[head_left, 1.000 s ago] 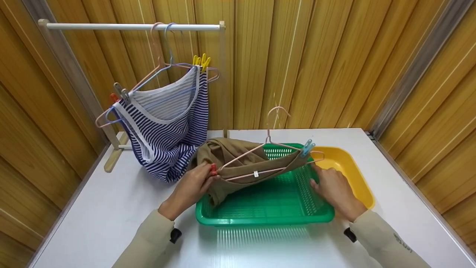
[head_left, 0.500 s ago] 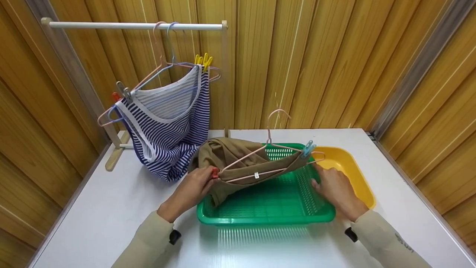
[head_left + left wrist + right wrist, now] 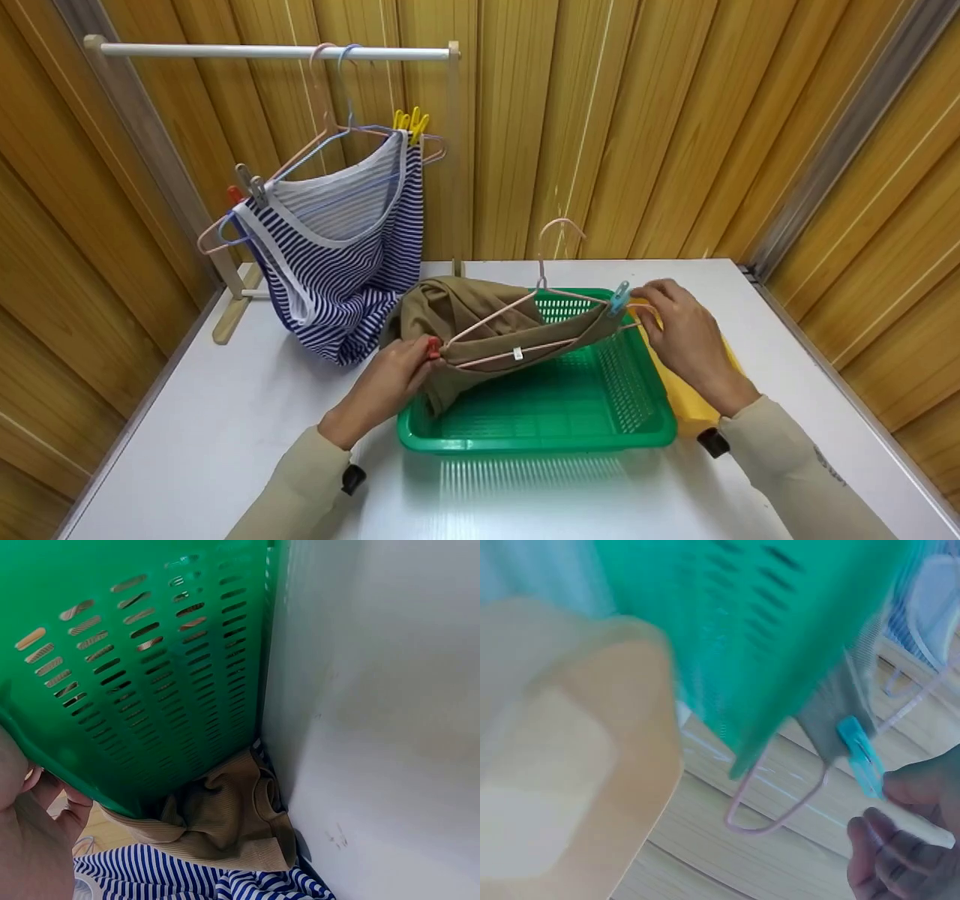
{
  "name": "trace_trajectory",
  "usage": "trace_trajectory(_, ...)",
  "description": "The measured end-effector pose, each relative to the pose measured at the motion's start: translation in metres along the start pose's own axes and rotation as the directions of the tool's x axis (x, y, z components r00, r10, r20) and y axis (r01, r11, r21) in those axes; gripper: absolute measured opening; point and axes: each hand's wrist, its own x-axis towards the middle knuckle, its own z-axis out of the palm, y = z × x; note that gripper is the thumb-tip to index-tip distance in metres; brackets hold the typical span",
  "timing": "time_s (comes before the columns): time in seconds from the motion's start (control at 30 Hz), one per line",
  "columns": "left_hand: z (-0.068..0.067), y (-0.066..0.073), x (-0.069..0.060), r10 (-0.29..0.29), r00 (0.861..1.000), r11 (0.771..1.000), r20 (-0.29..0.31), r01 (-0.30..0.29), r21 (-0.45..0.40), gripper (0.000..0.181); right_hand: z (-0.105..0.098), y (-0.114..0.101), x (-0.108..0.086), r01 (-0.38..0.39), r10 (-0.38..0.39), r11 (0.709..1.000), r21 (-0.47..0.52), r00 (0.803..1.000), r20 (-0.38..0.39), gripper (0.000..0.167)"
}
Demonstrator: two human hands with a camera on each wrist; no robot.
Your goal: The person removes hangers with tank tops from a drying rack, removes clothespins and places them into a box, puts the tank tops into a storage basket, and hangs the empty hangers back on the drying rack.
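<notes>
A brown garment (image 3: 480,300) lies partly in a green basket (image 3: 536,445), its edge fixed to a pink hanger (image 3: 491,316). A red clothespin (image 3: 433,347) sits at the hanger's left end and a light-blue clothespin (image 3: 619,298) at its right. My left hand (image 3: 390,375) pinches the red clothespin, its fingertips over the cloth. My right hand (image 3: 686,337) is beside the light-blue clothespin (image 3: 861,756). In the right wrist view its thumb reaches the pin's end, while the other fingers (image 3: 889,851) stand apart from it; whether the thumb touches is unclear.
A yellow tray (image 3: 686,401) stands right of the basket. At the left, a striped top (image 3: 330,247) hangs from a white rail (image 3: 225,51) on pink and blue hangers, held by yellow, grey and red clothespins. Wood-patterned walls surround the white table (image 3: 187,420).
My right hand has moved up and away from the basket's right rim to the light-blue clothespin. My left hand stays at the red clothespin, and the garment and hanger hardly move.
</notes>
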Motion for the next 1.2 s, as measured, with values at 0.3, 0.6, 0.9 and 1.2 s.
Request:
trace_trajectory(0.3, 0.0, 0.0, 0.0, -0.004, 1.0, 1.0, 0.001, 0.004, -0.014, 0.016, 0.005, 0.009, 0.011, -0.058, 0.02, 0.977, 0.207, 0.983, 0.182, 0.04)
trace_trajectory(0.6, 0.0, 0.001, 0.0, -0.009, 1.0, 1.0, 0.008, 0.009, 0.0, 0.015, 0.01, 0.014, 0.014, -0.129, 0.058, 0.947, 0.295, 0.97, 0.236, 0.046)
trace_trajectory(0.9, -0.002, 0.003, 0.001, -0.01, 1.0, 1.0, 0.009, 0.01, 0.004, 0.016, 0.014, 0.018, 0.016, -0.189, 0.11, 0.915, 0.357, 0.967, 0.229, 0.038)
trace_trajectory(1.2, -0.001, 0.002, -0.001, -0.016, 1.0, 1.0, 0.011, 0.016, 0.007, 0.016, 0.018, 0.02, 0.016, -0.175, 0.099, 0.912, 0.371, 0.972, 0.215, 0.04)
